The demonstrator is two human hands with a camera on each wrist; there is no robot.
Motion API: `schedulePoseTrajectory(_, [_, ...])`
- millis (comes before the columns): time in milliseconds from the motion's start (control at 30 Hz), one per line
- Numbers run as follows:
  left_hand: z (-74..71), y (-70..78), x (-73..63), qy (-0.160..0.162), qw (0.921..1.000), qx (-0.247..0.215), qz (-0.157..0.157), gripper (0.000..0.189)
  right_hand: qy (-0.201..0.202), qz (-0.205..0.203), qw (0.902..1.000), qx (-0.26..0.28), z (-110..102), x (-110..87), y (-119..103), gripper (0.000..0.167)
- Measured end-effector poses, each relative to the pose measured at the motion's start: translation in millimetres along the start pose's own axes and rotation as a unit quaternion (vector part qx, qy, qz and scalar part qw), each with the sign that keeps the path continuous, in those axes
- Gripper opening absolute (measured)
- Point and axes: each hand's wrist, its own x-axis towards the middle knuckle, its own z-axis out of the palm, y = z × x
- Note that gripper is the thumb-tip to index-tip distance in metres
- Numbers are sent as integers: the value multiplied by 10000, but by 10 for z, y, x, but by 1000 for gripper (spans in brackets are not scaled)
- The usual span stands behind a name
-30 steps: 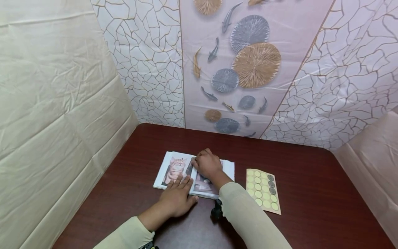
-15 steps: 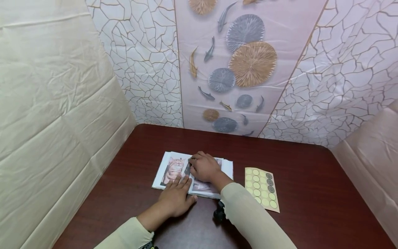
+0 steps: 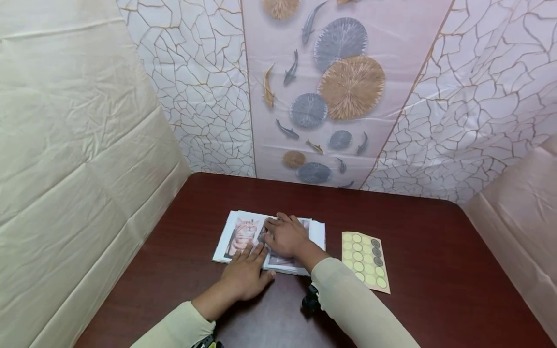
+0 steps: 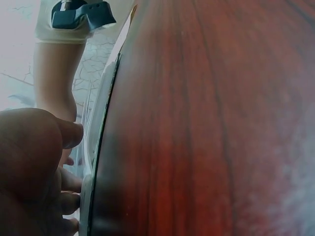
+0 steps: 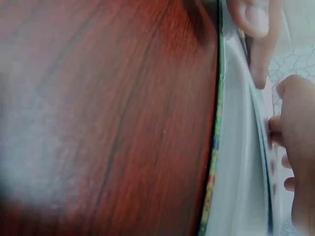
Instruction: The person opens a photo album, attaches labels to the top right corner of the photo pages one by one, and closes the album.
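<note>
An open book (image 3: pixel 319 236) lies on the table, with a cat picture (image 3: pixel 245 231) on its left page. Spread fingers of my left hand (image 3: pixel 244 278) rest on the lower part of that page, near the fold. My right hand (image 3: pixel 286 237) is over the right page, its fingertips touching near the middle fold and covering much of a second picture. In the right wrist view, the fingers of the right hand (image 5: pixel 302 128) meet the page surface. Whether anything lies under those fingertips is hidden. The left wrist view shows the book's thin edge beside the left hand (image 4: pixel 29 157).
A sheet of round stickers (image 3: pixel 363 261) lies to the right of the book, mostly pale yellow circles with a few dark grey ones. The dark red wooden table (image 3: pixel 435 270) is bordered by a cream cloth (image 3: pixel 87 159) at left and patterned cloth behind.
My right hand has shifted slightly left across the page toward the fold, its fingers now lower and flatter. The left hand keeps its place on the book. The head view has turned a little.
</note>
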Motion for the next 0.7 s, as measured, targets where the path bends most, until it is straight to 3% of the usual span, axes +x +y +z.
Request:
schedulePoseTrajectory(167, [20, -10, 33, 76, 9999, -82, -3, 75, 27, -65, 9995, 318, -57, -115, 49, 62])
schedulePoseTrajectory(500, [0, -4, 46, 249, 9995, -195, 10, 72, 875, -290, 9945, 487, -235, -476, 325, 61])
schedulePoseTrajectory(700, [-36, 19, 38, 313, 9991, -268, 1, 68, 1099, -226, 9925, 493, -320, -714, 450, 60])
